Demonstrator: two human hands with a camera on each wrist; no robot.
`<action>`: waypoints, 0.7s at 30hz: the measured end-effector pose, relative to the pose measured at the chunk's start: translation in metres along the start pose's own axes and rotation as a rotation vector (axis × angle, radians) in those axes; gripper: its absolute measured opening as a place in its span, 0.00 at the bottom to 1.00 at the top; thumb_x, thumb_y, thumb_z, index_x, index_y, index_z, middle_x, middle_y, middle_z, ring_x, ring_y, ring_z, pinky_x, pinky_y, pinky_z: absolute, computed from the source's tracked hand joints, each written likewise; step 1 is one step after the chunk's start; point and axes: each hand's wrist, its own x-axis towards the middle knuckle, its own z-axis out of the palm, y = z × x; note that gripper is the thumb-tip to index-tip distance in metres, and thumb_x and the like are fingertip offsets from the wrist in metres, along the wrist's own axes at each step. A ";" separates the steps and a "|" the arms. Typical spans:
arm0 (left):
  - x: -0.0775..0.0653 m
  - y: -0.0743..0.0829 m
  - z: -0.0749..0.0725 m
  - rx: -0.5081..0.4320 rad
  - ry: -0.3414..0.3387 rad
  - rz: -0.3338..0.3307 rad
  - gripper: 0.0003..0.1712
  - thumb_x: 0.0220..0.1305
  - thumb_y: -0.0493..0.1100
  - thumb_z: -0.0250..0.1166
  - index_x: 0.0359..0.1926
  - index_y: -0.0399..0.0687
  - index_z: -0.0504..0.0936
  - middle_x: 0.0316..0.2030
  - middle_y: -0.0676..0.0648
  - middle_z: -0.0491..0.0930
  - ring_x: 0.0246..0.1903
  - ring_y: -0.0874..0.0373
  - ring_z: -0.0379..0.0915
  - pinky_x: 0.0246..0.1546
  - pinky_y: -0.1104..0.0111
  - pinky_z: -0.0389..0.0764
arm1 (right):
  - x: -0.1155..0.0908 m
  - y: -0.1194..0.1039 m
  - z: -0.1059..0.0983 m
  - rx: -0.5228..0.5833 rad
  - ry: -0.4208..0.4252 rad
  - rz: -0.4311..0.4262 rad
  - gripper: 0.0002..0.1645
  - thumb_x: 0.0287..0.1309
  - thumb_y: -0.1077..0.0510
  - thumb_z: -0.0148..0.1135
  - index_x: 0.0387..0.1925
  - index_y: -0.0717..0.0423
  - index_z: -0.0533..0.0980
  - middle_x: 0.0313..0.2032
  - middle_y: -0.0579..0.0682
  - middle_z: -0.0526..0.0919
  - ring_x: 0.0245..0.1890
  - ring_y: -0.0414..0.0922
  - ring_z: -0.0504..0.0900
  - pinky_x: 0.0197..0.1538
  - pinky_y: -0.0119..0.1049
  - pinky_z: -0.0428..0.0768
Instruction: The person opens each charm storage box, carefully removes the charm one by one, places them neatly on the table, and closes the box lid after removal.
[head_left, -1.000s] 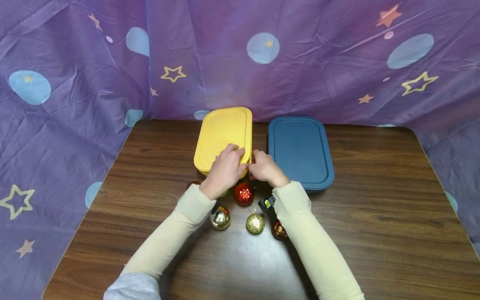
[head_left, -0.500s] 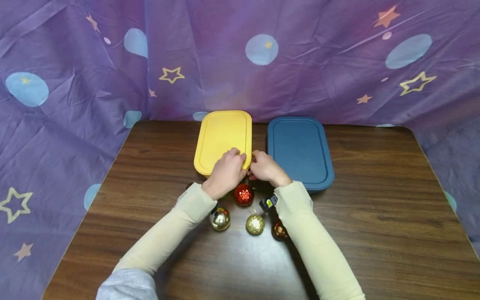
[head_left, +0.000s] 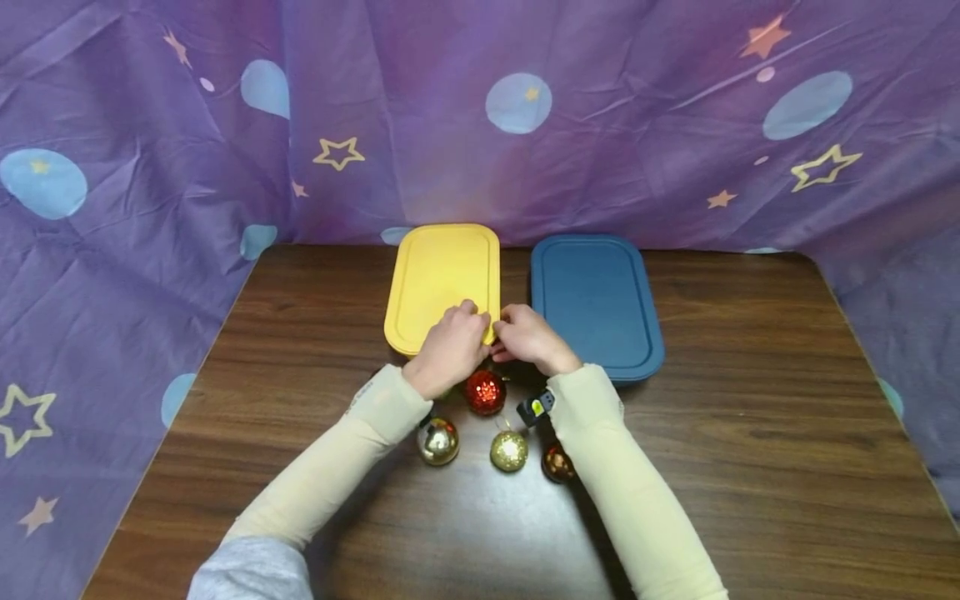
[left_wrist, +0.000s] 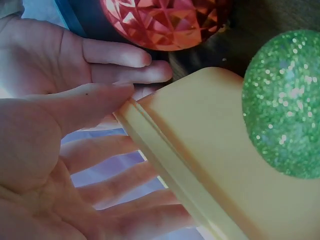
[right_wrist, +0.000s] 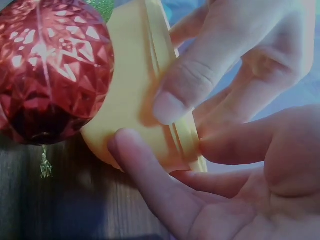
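A yellow lid [head_left: 442, 275] covers a yellow box [left_wrist: 210, 135] near the table's back edge. At its front right corner, my left hand [head_left: 450, 346] pinches the lid's rim, thumb underneath and fingers over the top. My right hand [head_left: 532, 342] grips the same corner from the right, with one fingertip against the box's side in the right wrist view. Just in front of the hands lies a red faceted Christmas ball [head_left: 486, 392]. A green glitter ball [left_wrist: 285, 105] shows beside the box in the left wrist view, mostly hidden from the head view.
A blue lidded box [head_left: 596, 300] stands right of the yellow one. Nearer on the wooden table [head_left: 750, 417] lie a shiny gold ball [head_left: 438, 442], a gold glitter ball [head_left: 509, 451] and a brown ball [head_left: 557, 462], close to the forearms. A purple curtain [head_left: 600, 167] hangs behind.
The yellow lid's far end has come down slightly, and less of the box's front shows below it. Both hands stay at the corner; the right hand's fingers have shifted a little.
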 end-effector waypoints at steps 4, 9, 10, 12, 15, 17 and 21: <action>0.000 -0.001 0.001 0.000 -0.029 -0.004 0.12 0.57 0.41 0.69 0.40 0.38 0.82 0.38 0.38 0.76 0.36 0.44 0.76 0.33 0.56 0.82 | -0.001 0.002 0.002 -0.029 0.001 -0.009 0.14 0.66 0.66 0.42 0.45 0.72 0.71 0.32 0.60 0.79 0.25 0.43 0.82 0.34 0.35 0.85; -0.002 -0.002 0.002 0.018 -0.032 0.017 0.10 0.56 0.39 0.68 0.38 0.37 0.82 0.38 0.38 0.76 0.35 0.42 0.75 0.32 0.56 0.82 | -0.003 0.004 0.004 -0.032 0.005 -0.020 0.13 0.66 0.67 0.43 0.43 0.73 0.71 0.28 0.58 0.80 0.21 0.39 0.81 0.31 0.31 0.84; -0.003 -0.002 0.002 0.023 -0.029 0.023 0.10 0.56 0.38 0.68 0.38 0.37 0.82 0.38 0.38 0.76 0.35 0.42 0.75 0.33 0.56 0.82 | -0.004 0.004 0.004 -0.030 0.007 -0.019 0.13 0.66 0.67 0.43 0.43 0.73 0.71 0.27 0.57 0.80 0.20 0.39 0.81 0.31 0.31 0.84; -0.004 -0.002 0.002 0.023 -0.029 0.032 0.09 0.56 0.37 0.67 0.38 0.37 0.82 0.38 0.37 0.76 0.35 0.42 0.75 0.33 0.56 0.82 | -0.005 0.005 0.005 -0.027 0.009 -0.017 0.12 0.67 0.67 0.43 0.43 0.73 0.71 0.27 0.58 0.80 0.20 0.39 0.81 0.31 0.31 0.84; -0.008 -0.002 0.000 0.010 -0.051 0.024 0.10 0.57 0.36 0.66 0.40 0.36 0.81 0.39 0.36 0.76 0.37 0.41 0.75 0.36 0.55 0.82 | -0.005 0.005 0.008 -0.024 0.000 -0.020 0.12 0.67 0.67 0.43 0.43 0.73 0.71 0.28 0.59 0.81 0.21 0.40 0.82 0.32 0.32 0.85; -0.009 -0.003 -0.002 -0.010 -0.078 0.008 0.10 0.57 0.35 0.65 0.41 0.36 0.81 0.41 0.36 0.75 0.38 0.40 0.75 0.37 0.55 0.82 | -0.005 0.004 0.009 -0.016 -0.011 -0.019 0.11 0.67 0.67 0.45 0.43 0.73 0.70 0.30 0.61 0.81 0.21 0.41 0.83 0.32 0.33 0.85; -0.011 -0.009 -0.008 -0.040 -0.137 0.009 0.12 0.56 0.38 0.67 0.42 0.37 0.80 0.41 0.37 0.74 0.39 0.42 0.74 0.41 0.56 0.80 | -0.008 0.000 0.008 0.000 -0.057 -0.020 0.14 0.67 0.64 0.48 0.47 0.74 0.68 0.37 0.67 0.80 0.19 0.41 0.83 0.31 0.34 0.85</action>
